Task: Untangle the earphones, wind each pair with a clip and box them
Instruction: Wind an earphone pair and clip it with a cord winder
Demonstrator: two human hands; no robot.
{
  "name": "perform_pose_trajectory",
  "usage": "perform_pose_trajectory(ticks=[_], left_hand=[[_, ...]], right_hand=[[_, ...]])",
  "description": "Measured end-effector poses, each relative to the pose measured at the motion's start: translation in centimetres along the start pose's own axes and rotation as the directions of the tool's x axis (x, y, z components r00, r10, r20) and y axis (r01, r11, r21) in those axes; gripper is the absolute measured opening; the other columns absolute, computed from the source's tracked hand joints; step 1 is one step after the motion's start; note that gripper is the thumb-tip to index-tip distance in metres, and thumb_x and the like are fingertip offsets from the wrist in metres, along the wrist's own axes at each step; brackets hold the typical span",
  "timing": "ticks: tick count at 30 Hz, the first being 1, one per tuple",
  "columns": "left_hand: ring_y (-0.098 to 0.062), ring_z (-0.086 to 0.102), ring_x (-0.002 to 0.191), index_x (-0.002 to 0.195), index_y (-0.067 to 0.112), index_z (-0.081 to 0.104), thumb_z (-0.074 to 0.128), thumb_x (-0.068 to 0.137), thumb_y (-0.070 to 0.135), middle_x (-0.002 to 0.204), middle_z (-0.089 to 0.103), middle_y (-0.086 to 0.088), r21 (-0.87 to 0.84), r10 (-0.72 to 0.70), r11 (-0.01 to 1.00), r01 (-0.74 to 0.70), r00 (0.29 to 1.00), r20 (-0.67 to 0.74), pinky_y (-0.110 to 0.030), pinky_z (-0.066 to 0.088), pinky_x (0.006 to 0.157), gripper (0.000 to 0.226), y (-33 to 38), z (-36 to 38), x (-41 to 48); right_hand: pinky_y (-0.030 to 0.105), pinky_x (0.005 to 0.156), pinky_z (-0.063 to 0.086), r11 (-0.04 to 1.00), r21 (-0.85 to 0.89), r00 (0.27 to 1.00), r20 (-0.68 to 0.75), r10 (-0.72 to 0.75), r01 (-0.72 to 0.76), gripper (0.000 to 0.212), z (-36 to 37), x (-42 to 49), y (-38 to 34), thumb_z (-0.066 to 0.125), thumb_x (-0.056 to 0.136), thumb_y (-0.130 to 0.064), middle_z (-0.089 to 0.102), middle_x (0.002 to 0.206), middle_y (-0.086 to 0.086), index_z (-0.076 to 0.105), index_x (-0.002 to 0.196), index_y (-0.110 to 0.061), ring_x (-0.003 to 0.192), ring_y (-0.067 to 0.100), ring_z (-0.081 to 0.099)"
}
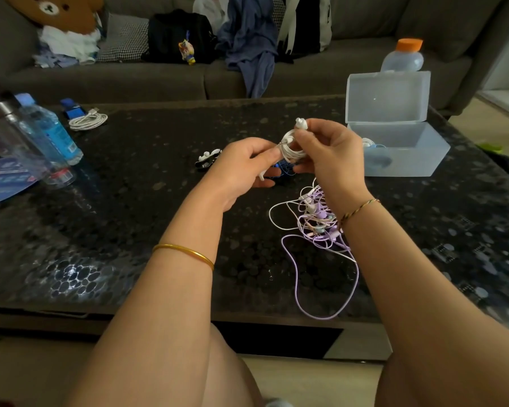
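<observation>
A: Clamping the white earphone coil (291,146), why?
B: We're pinching it with our left hand (247,168) and right hand (328,155) so loops aren't slipping; the open box (415,160) is waiting at two o'clock.

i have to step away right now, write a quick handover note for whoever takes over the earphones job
Hands: left hand pinches the plug end of the white earphones; right hand holds their wound coil, one earbud sticking up.
Table: tangle of purple and white earphones by the right wrist; what looks like a blue clip under the hands; a black bundle further left, unclear.
The box stands open at right, something blue and white inside.
Done: white pair nearly wound.
Left: clip and box it, then untangle, wind, clip and box the tangle.
</observation>
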State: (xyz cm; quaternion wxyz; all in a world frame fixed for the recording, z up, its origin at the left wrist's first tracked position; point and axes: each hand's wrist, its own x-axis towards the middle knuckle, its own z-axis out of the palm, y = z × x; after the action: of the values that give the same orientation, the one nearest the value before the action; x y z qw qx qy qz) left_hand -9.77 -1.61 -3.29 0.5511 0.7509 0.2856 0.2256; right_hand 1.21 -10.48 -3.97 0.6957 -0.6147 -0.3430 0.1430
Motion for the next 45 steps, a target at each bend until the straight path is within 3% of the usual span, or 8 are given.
perform_pose_trajectory(ticks=[7, 10, 14, 18, 23, 30, 35, 45], left_hand=[[-0.010, 0.059, 0.101, 0.109, 0.025, 0.062, 0.053, 0.097, 0.025, 0.122, 0.056, 0.001, 0.190, 0.056, 0.980, -0.059, 0.998, 0.019, -0.019, 0.053, 0.070, 0.015, -0.3, -0.2, 0.3], [-0.014, 0.062, 0.097, 0.107, 0.027, 0.062, 0.052, 0.098, 0.025, 0.111, 0.062, 0.002, 0.202, 0.032, 0.979, -0.042, 0.998, 0.053, -0.026, 0.053, 0.068, 0.014, -0.2, 0.0, 0.2], [-0.009, 0.064, 0.084, 0.110, 0.027, 0.060, 0.048, 0.099, 0.028, 0.102, 0.062, 0.009, 0.241, 0.052, 0.968, -0.070, 0.995, 0.080, -0.021, 0.048, 0.058, 0.016, 0.1, 0.1, -0.2], [-0.006, 0.055, 0.062, 0.107, 0.027, 0.061, 0.044, 0.099, 0.040, 0.080, 0.060, 0.005, 0.314, 0.060, 0.947, -0.070, 0.997, 0.042, -0.024, 0.038, 0.059, 0.023, 0.0, 0.4, 0.0], [-0.011, 0.056, 0.064, 0.098, 0.021, 0.057, 0.048, 0.099, 0.034, 0.081, 0.061, -0.004, 0.163, 0.005, 0.987, -0.006, 1.000, 0.002, -0.029, 0.043, 0.059, 0.015, -0.1, 1.1, 0.2], [-0.008, 0.058, 0.070, 0.119, 0.011, 0.056, 0.051, 0.098, 0.014, 0.103, 0.063, -0.007, 0.090, -0.001, 0.996, -0.004, 0.998, 0.056, -0.026, 0.048, 0.065, 0.022, 0.1, 0.7, -0.1], [-0.009, 0.055, 0.068, 0.114, 0.017, 0.056, 0.051, 0.097, 0.016, 0.097, 0.058, -0.004, 0.048, -0.030, 0.998, 0.027, 0.998, 0.058, -0.026, 0.047, 0.064, 0.017, 0.4, 0.9, -0.2], [-0.005, 0.050, 0.063, 0.112, 0.012, 0.057, 0.048, 0.097, 0.004, 0.088, 0.056, -0.003, -0.295, -0.025, 0.953, 0.069, 0.988, 0.151, -0.017, 0.043, 0.060, 0.019, 0.4, 0.6, -0.5]], right_hand=[[0.016, 0.053, 0.052, 0.998, -0.064, 0.996, 0.085, 0.020, -0.014, 0.009, -0.3, 0.0, -0.4, 0.062, 0.090, -0.016, 0.069, 0.084, -0.005, 0.065, 0.099, -0.018, 0.071, 0.006, 0.068], [0.016, 0.052, 0.051, 0.997, -0.067, 0.990, 0.132, 0.047, -0.038, 0.008, -0.4, -0.1, -0.4, 0.062, 0.090, -0.016, 0.069, 0.082, -0.006, 0.066, 0.097, -0.017, 0.069, 0.003, 0.067], [0.016, 0.054, 0.053, 0.996, -0.071, 0.986, 0.152, 0.071, -0.061, 0.006, -0.7, 0.1, -0.7, 0.062, 0.090, -0.015, 0.068, 0.078, -0.006, 0.066, 0.090, -0.019, 0.065, 0.002, 0.066], [0.017, 0.056, 0.054, 0.972, 0.051, 0.964, 0.150, 0.219, -0.229, 0.006, -0.8, 0.1, -0.6, 0.060, 0.091, -0.014, 0.068, 0.080, 0.000, 0.067, 0.091, -0.015, 0.064, 0.006, 0.066], [0.022, 0.066, 0.058, 0.894, 0.259, 0.930, 0.142, 0.338, -0.365, 0.010, -0.3, -0.1, -0.3, 0.058, 0.091, -0.010, 0.069, 0.083, 0.006, 0.066, 0.086, -0.009, 0.072, 0.012, 0.067], [0.023, 0.067, 0.058, 0.904, 0.246, 0.937, 0.115, 0.330, -0.349, 0.011, -0.5, -0.1, -0.2, 0.057, 0.092, -0.010, 0.069, 0.083, 0.006, 0.066, 0.086, -0.010, 0.074, 0.013, 0.067], [0.022, 0.065, 0.058, 0.884, 0.266, 0.923, 0.136, 0.361, -0.385, 0.009, -0.2, -0.3, -0.2, 0.059, 0.091, -0.011, 0.069, 0.085, 0.007, 0.067, 0.095, -0.007, 0.075, 0.014, 0.067], [0.015, 0.050, 0.051, 0.569, 0.515, 0.765, 0.365, 0.531, -0.640, 0.013, -0.5, 0.2, 0.0, 0.064, 0.086, -0.012, 0.064, 0.081, 0.008, 0.066, 0.096, -0.005, 0.063, 0.011, 0.059]])
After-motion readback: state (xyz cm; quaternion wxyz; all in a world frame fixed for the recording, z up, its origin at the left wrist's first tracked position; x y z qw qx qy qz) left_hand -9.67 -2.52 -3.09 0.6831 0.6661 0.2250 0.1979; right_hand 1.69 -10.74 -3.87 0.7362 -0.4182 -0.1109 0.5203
